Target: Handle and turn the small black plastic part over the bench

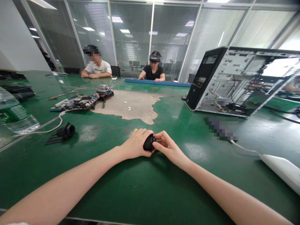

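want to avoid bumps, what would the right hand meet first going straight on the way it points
The right hand would first meet the black part, which it seems to touch, then probably the left hand holding that part; exact depth is unclear.

The left hand (137, 143) wraps a small black part (147, 143), hiding much of it; the fingers of the right hand (170, 149) cover its other end. The left edge cuts off a clear bottle (17, 111); the right edge cuts off an open computer case (211, 76) and a white device (280, 167). On the table (131, 190), a dark object (220, 128) is pixelated beyond recognition. White scraps (129, 108) are too small to identify.
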Motion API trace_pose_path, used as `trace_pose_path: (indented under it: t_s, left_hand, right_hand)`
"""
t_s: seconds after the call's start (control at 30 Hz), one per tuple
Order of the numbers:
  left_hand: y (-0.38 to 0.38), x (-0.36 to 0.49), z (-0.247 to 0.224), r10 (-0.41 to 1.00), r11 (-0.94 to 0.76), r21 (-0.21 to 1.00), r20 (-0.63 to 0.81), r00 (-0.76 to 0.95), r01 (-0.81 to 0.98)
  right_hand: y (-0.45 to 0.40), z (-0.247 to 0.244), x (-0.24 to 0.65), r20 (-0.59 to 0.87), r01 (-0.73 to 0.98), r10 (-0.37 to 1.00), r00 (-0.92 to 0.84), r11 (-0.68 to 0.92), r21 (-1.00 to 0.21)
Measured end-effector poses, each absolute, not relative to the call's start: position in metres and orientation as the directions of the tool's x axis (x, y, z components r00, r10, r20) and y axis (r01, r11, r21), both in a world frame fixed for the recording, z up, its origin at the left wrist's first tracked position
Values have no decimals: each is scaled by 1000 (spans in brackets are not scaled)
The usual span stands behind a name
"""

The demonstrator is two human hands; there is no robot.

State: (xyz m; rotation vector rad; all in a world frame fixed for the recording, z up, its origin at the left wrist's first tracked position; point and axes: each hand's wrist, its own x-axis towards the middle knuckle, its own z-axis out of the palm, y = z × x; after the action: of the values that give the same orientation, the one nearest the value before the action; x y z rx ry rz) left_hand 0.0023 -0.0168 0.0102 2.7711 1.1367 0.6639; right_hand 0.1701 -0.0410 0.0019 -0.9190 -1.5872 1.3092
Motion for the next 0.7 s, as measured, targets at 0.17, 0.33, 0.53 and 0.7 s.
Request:
trace_pose_path:
  t_s: [0.17, 0.33, 0.53, 0.7]
  left_hand:
    - [-16, 2, 10, 697, -712, 230, 350, 626, 664]
    - [-16, 1, 10, 689, -719, 223, 347, 636, 658]
    - [-17, 2, 11, 684, -724, 233, 362, 633, 650]
    - [-17, 2, 11, 693, -716, 232, 355, 628, 659]
  right_hand:
    - [-41, 3, 171, 124, 69, 919, -373, 161, -985]
    - [-44, 5, 175, 189, 58, 887, -421, 235, -970]
    - [-40, 2, 172, 161, 24, 912, -377, 183, -983]
    - [-38, 1, 172, 117, 68, 926, -359, 151, -986]
